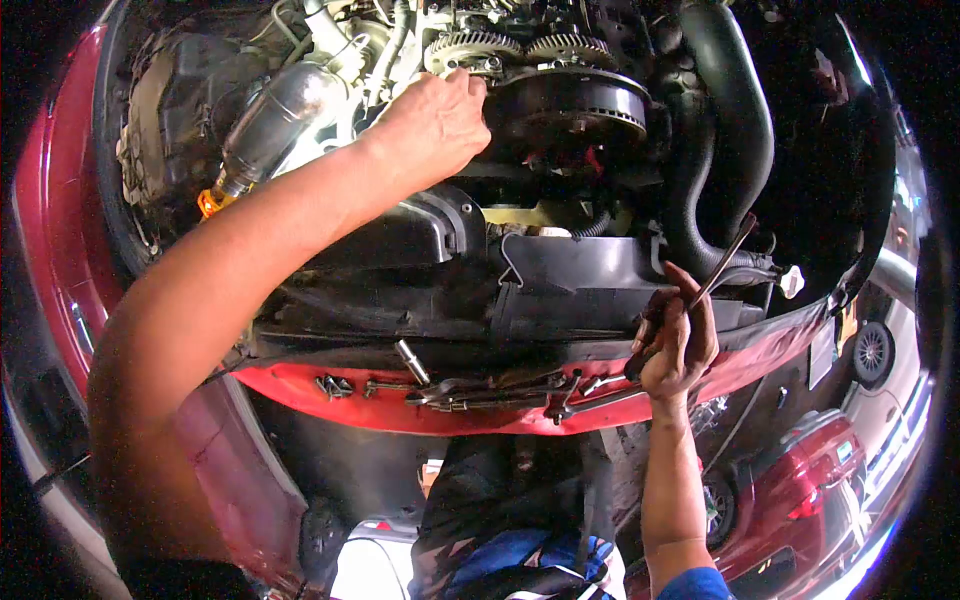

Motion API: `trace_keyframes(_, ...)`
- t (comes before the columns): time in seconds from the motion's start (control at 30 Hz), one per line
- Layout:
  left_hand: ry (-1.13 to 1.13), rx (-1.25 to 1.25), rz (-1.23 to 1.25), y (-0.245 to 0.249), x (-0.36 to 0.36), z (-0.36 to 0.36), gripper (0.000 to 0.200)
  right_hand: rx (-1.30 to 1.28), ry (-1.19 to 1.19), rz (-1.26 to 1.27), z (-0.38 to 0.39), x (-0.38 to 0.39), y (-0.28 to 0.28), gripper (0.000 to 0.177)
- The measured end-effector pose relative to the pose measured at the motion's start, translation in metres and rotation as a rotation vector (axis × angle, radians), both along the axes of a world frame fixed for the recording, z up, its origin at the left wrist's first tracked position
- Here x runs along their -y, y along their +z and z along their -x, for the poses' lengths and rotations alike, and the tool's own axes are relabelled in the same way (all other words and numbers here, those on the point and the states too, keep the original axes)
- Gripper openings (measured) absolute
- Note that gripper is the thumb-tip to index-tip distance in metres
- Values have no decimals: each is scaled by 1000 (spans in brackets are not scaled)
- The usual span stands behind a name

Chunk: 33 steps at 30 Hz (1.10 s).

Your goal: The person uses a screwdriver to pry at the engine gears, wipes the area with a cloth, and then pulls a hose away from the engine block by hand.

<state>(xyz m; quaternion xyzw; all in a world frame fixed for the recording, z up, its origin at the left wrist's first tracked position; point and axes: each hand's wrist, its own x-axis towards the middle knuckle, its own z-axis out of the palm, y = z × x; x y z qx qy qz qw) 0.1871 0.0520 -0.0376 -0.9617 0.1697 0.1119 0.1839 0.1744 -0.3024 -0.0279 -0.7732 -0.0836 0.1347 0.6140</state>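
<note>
My left hand [435, 125] reaches into the engine bay, fingers curled closed beside the left toothed gear [470, 46]. Whatever its fingertips pinch, if anything, is hidden behind the hand. A second toothed gear [570, 47] sits to the right, above a round black pulley cover [570, 103]. Over the front edge of the bay, my right hand [675, 345] is closed around a slim metal rod-like tool [728, 257], its shaft slanting up to the right. The palm hides the tool's lower end.
Several wrenches [600, 402] and a socket [411, 362] lie on the red front edge [470, 420]. A lit work lamp [285, 120] leans at the left of the engine. A thick black hose [735, 110] runs down the right. Parked cars stand behind.
</note>
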Motion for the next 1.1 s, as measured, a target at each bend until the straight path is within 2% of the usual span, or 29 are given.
trace_keyframes(0.1,75,-21,1,22,-2,-1,18,-67,-11,-31,1,1,2,37)
trace_keyframes(0.17,181,-31,-5,56,-2,11,19,74,31,22,-1,12,-13,39)
trace_keyframes(0.27,320,149,322,68,-17,43,26,154,61,62,-1,18,-20,40)
trace_keyframes(0.37,239,205,420,51,-19,50,33,165,65,64,-2,16,-19,40)
trace_keyframes(0.4,298,175,483,44,-14,45,32,162,66,66,-2,14,-15,40)
trace_keyframes(0.5,256,198,544,12,-13,25,32,127,39,80,-1,10,-9,37)
trace_keyframes(0.63,226,84,445,-5,-15,9,22,155,32,86,-3,9,-10,36)
trace_keyframes(0.73,118,135,391,-8,-17,10,20,3,2,-15,2,5,-4,38)
trace_keyframes(0.77,83,142,362,-7,-18,10,20,101,1,11,2,3,-8,39)
trace_keyframes(0.87,136,119,255,-9,-13,11,15,110,14,11,2,3,-10,40)
trace_keyframes(1.1,69,56,10,15,3,2,14,32,69,-30,1,6,-6,42)
